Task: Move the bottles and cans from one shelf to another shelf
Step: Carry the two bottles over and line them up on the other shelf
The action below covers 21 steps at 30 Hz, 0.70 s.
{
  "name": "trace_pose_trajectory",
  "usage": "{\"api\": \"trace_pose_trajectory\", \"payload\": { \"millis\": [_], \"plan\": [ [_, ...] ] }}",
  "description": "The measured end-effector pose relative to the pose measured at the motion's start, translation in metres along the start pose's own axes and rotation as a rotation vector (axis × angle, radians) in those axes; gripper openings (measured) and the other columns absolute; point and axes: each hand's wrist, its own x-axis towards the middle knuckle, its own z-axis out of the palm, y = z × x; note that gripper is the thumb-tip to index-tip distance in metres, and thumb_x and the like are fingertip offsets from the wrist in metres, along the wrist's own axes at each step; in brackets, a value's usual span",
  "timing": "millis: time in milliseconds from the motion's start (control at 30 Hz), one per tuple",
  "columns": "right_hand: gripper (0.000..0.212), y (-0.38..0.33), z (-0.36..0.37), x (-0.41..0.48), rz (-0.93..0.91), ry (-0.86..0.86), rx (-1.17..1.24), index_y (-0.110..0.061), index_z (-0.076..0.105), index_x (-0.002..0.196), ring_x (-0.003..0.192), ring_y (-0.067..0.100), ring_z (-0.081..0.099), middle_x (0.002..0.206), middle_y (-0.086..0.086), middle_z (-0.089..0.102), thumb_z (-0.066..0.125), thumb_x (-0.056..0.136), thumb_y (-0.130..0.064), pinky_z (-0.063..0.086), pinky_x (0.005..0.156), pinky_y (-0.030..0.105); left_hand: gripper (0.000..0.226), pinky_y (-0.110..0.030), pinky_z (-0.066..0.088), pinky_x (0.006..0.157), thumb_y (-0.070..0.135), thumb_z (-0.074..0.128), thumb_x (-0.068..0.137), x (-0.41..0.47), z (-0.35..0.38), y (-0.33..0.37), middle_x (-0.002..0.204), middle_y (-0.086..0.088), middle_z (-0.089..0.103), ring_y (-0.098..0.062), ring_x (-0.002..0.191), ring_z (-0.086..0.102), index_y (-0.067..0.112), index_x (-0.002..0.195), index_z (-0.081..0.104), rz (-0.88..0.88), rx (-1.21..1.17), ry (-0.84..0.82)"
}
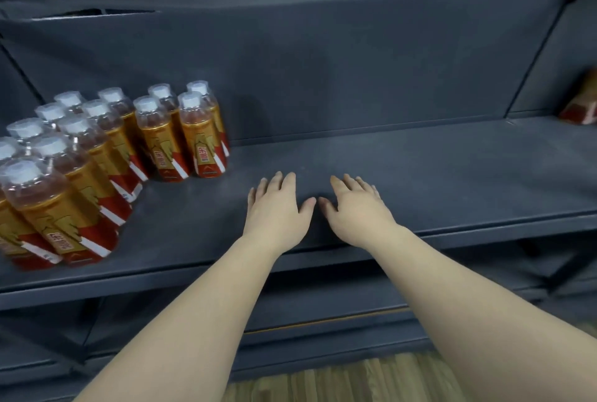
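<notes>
Bottles of amber drink stand packed in rows at the left end of the shelf, leaving its middle and right bare, which I judge is room for more. My left grip and right grip are flat near the front edge, fingers spread wide, holding nothing, thumbs nearly touching.

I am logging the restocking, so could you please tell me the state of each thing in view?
bottles: upright, white caps on, filled with amber drink, clustered at the left end of the shelf.
shelf: dark, bare from the bottles rightward.
left hand: open, palm down over the shelf, holding nothing.
right hand: open, palm down beside the left hand, holding nothing.
packet: red and gold, at the far right edge, blurred and cut off.
</notes>
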Motion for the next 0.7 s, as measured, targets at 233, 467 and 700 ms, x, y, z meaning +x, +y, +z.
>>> {"api": "trace_pose_trajectory", "payload": {
  "millis": [233, 467, 700],
  "plan": [
    [0.066, 0.051, -0.022, -0.022, 0.162, 0.065, -0.025, -0.02, 0.015, 0.159, 0.154, 0.03, 0.005, 0.167, 0.01, 0.011, 0.027, 0.104, -0.054, 0.005, 0.125, 0.046, 0.066, -0.047, 0.005, 0.125, 0.052, 0.034, 0.103, 0.009, 0.02, 0.053, 0.167, -0.008, 0.012, -0.03, 0.153, 0.007, 0.016, 0.157, 0.021, 0.153, 0.006, -0.089],
    [0.065, 0.091, -0.038, -0.038, 0.325, 0.149, -0.049, -0.018, 0.016, 0.159, 0.153, 0.031, 0.008, 0.166, 0.012, 0.014, 0.028, 0.105, -0.051, 0.009, 0.124, 0.048, 0.067, -0.046, 0.006, 0.125, 0.053, 0.034, 0.103, 0.027, 0.038, 0.103, 0.166, -0.008, 0.012, -0.03, 0.153, 0.008, 0.016, 0.157, 0.021, 0.34, -0.008, -0.151],
    [0.062, 0.139, -0.042, -0.07, 0.522, 0.223, -0.074, -0.017, 0.028, 0.153, 0.145, 0.033, 0.025, 0.157, 0.013, 0.033, 0.029, 0.102, -0.053, 0.021, 0.119, 0.049, 0.066, -0.046, 0.007, 0.124, 0.052, 0.035, 0.103, 0.033, 0.069, 0.155, 0.166, -0.01, 0.013, -0.03, 0.153, 0.009, 0.014, 0.156, 0.023, 0.523, -0.023, -0.244]
  ]
}}
